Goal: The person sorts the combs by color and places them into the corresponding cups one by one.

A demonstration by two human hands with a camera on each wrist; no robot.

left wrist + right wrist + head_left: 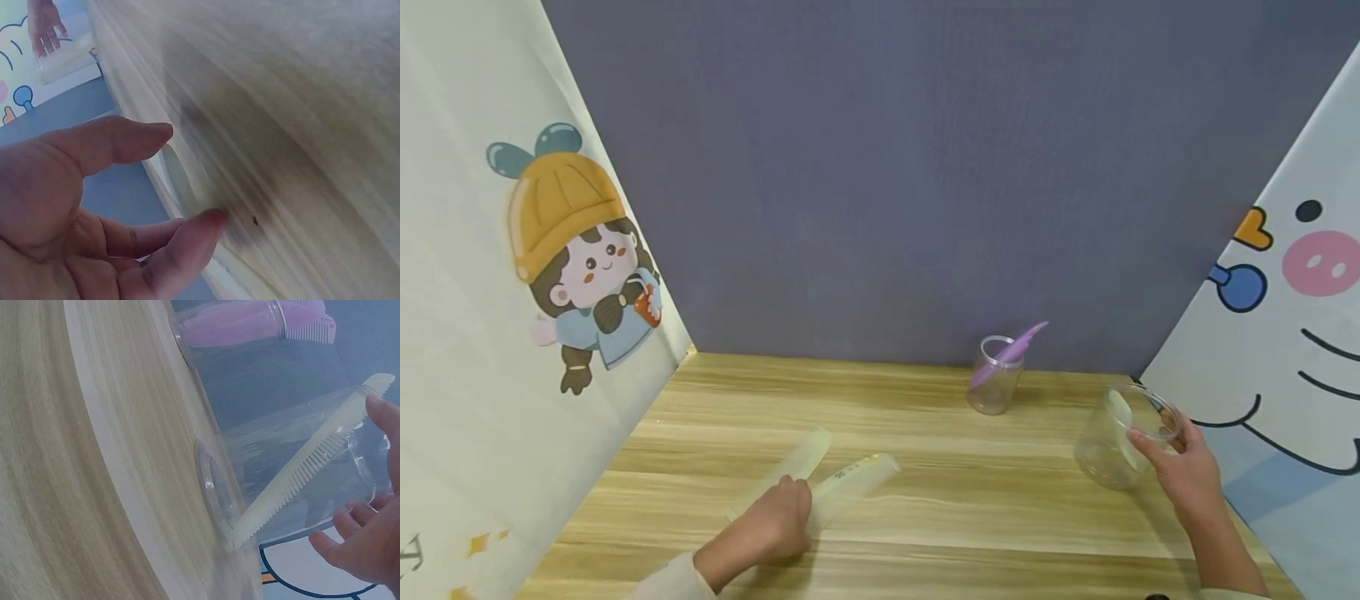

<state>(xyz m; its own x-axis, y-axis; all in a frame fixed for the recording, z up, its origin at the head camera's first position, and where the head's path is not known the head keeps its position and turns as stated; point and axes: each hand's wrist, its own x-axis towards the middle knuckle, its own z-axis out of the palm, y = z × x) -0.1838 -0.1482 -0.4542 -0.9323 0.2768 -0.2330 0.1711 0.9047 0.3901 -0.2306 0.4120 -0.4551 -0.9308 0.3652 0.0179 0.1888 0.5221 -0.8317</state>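
My right hand (1187, 471) grips a large clear plastic cup (1097, 454) at its rim, thumb on the near side. A pale green comb (306, 459) leans inside that cup, its tip past the rim. My left hand (775, 521) is low over the table between two pale green combs. One comb (857, 485) lies to its right with teeth toward me, the other comb (805, 454) just beyond the hand. In the left wrist view, thumb and fingertips (203, 234) stand apart, with part of a pale comb (178, 178) showing behind the gap.
A smaller clear cup (992, 396) stands at the back of the wood-grain table (955, 517), a purple comb (1018, 348) leaning in it. Behind rises a dark grey-blue panel (880, 183). Cartoon-printed walls (460, 275) flank both sides.
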